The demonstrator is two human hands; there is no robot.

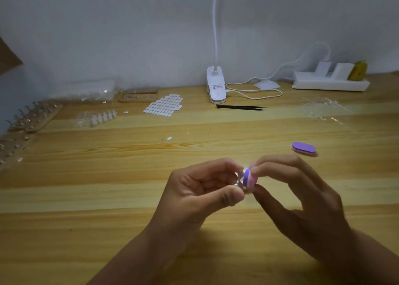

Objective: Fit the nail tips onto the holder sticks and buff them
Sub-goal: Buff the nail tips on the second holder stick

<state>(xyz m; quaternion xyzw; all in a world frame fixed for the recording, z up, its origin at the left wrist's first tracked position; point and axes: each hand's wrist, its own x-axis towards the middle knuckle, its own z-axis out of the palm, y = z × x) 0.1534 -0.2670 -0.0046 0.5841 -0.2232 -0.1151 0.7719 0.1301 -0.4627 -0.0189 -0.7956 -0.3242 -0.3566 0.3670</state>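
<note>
Buffing step. I pinch the holder stick with its nail tip between the thumb and fingers of my left hand; my right hand pinches the purple buffer block flat against the tip. A spare buffer lies on the desk beyond my right hand. Next, I judge: short light strokes, grip steady.
</note>
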